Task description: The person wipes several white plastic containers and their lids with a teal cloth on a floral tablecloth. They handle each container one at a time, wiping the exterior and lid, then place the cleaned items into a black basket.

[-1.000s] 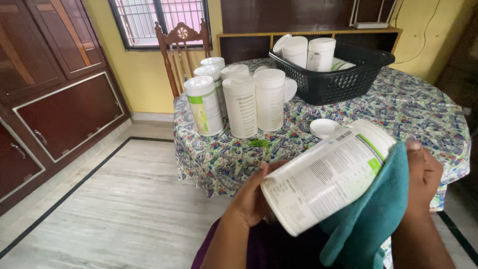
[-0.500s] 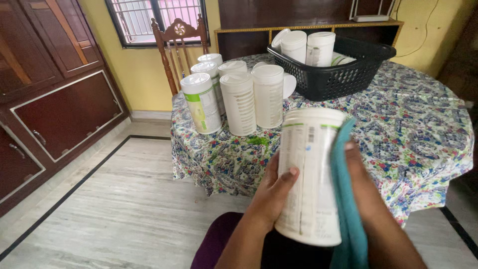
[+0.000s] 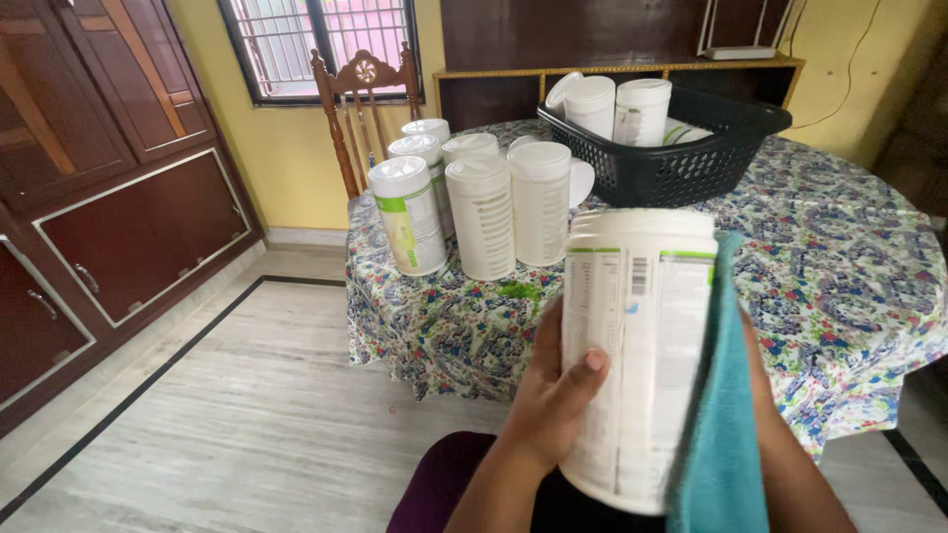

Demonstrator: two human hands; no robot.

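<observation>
My left hand (image 3: pixel 551 395) grips a tall white canister (image 3: pixel 632 345) with a printed label, holding it upright in front of me over my lap. A teal cloth (image 3: pixel 726 424) is pressed against the canister's right side by my right hand (image 3: pixel 765 395), which is mostly hidden behind the cloth. The canister has no lid on its top.
A round table with a floral cloth (image 3: pixel 839 266) stands ahead. Several white canisters (image 3: pixel 479 212) cluster at its left edge. A black basket (image 3: pixel 671 148) with more canisters sits at the back. A wooden chair (image 3: pixel 360 99) and dark cabinets (image 3: pixel 89 178) are to the left.
The canister went from tilted on its side to upright and has come closer to the camera. The cloth slid along its right side.
</observation>
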